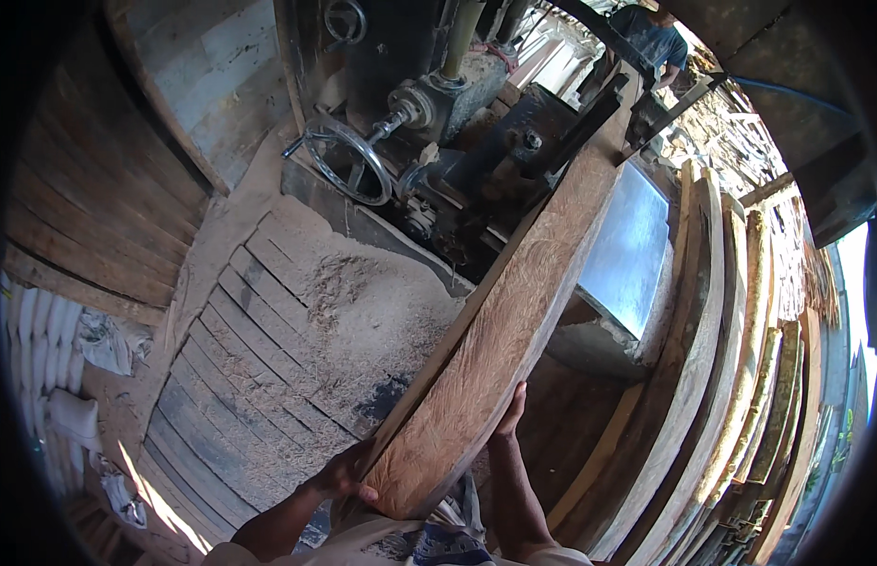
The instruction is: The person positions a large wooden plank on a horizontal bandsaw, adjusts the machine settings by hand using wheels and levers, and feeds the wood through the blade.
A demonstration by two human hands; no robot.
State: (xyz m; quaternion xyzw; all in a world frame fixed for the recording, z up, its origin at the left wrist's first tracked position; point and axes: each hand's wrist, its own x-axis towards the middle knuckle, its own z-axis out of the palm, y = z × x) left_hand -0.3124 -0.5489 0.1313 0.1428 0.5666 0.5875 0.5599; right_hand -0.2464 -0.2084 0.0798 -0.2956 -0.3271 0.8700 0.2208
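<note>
A long, thick wooden beam (495,330) stretches from my body away to the upper right, its far end reaching in among the dark parts of a sawmill machine (514,141). At the near end, my left hand (342,475) is closed around the left corner, thumb over the top and other fingers mostly hidden. Farther along, my right hand (510,413) grips the right edge, its fingers pressed to the side face. Beside the beam's far half, on the right, lies a shiny flat metal plate (627,245).
Sawdust (382,302) is heaped on the slatted wooden floor (231,387) left of the beam. A metal handwheel (349,191) juts from the machine. Long timber slabs (703,274) line the right side. Another person (653,42) stands beyond the far end. White sacks (42,349) are stacked far left.
</note>
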